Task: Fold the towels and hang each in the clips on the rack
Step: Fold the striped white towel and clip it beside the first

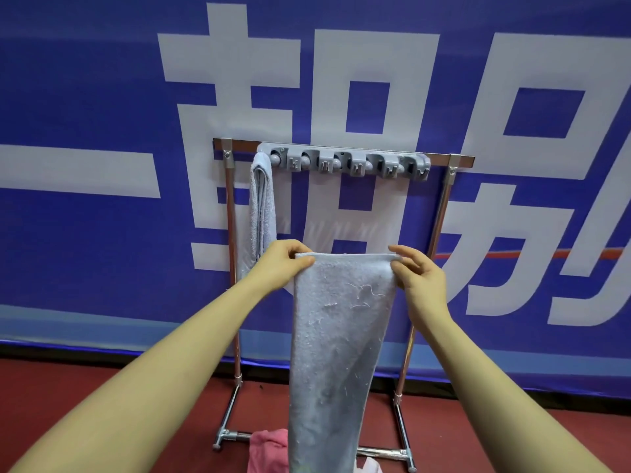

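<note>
A person holds a folded grey towel (336, 336) up in front of a metal rack (440, 213), the left hand (278, 268) and right hand (418, 278) each pinching a top corner so the cloth hangs straight down. Another grey towel (261, 206) already hangs from the leftmost of the grey clips (341, 162). A pink cloth (268, 448) lies on the red floor (102, 387) by the rack's base.
</note>
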Action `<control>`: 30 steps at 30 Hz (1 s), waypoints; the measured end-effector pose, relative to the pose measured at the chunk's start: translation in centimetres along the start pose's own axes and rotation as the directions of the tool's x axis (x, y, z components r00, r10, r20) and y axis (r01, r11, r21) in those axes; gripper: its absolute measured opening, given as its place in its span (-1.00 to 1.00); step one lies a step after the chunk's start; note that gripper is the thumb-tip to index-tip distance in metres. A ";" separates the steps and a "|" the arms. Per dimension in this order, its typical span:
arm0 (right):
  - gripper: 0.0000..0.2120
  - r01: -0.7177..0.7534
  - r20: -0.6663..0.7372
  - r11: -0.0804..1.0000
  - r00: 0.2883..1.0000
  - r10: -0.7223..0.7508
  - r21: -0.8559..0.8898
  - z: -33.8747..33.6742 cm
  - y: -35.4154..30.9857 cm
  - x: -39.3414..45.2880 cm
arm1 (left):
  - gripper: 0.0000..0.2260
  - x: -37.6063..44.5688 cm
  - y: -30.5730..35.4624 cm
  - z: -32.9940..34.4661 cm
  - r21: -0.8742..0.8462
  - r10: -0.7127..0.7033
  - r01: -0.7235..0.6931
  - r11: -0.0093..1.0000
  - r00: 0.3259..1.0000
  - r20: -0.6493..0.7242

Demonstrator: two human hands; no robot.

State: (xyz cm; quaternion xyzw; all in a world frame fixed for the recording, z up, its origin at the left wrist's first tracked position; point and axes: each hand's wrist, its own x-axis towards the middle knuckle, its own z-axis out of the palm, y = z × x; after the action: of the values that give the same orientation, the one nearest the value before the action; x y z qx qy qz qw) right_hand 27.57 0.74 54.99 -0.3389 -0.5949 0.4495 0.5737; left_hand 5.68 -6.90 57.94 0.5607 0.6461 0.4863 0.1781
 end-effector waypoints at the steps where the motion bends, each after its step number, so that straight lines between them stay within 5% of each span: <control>1: -0.77 0.000 0.001 1.000 1.000 0.000 0.015 0.1 -0.1 -0.1 | -0.92 0.0 0.0 -0.1 -0.011 -0.003 0.003 1.000 1.000 -0.007; 6: -0.91 -0.025 -0.029 0.998 0.999 0.027 0.053 0.5 -0.3 0.0 | -0.93 0.0 -0.2 -0.2 -0.021 0.009 -0.009 1.000 1.000 -0.012; 12: -0.83 -0.020 -0.049 0.999 0.999 0.019 -0.035 0.5 -0.4 0.6 | -0.92 -0.2 0.0 -0.6 0.046 0.007 -0.008 0.999 0.999 0.033; 16: -0.89 -0.038 -0.099 0.996 0.995 0.030 -0.079 0.5 0.0 0.9 | -0.84 -1.0 0.9 -1.1 -0.109 0.036 -0.007 0.994 0.964 0.262; 21: -0.86 -0.068 -0.126 0.994 0.990 0.057 -0.085 0.8 0.7 1.0 | -0.86 -1.5 1.8 -1.1 -0.038 0.051 -0.038 0.999 0.890 0.452; 30: -0.90 -0.107 -0.071 0.994 0.992 0.106 -0.007 1.3 0.8 0.7 | -0.72 -1.0 1.8 -1.0 -0.351 0.036 0.173 0.920 0.855 0.517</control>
State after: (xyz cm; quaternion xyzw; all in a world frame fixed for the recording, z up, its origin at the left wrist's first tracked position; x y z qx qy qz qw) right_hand 26.13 1.49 54.62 -0.3889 -0.5578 0.4639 0.5678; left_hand 6.24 -8.38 59.58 0.5999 0.4867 0.4292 0.4680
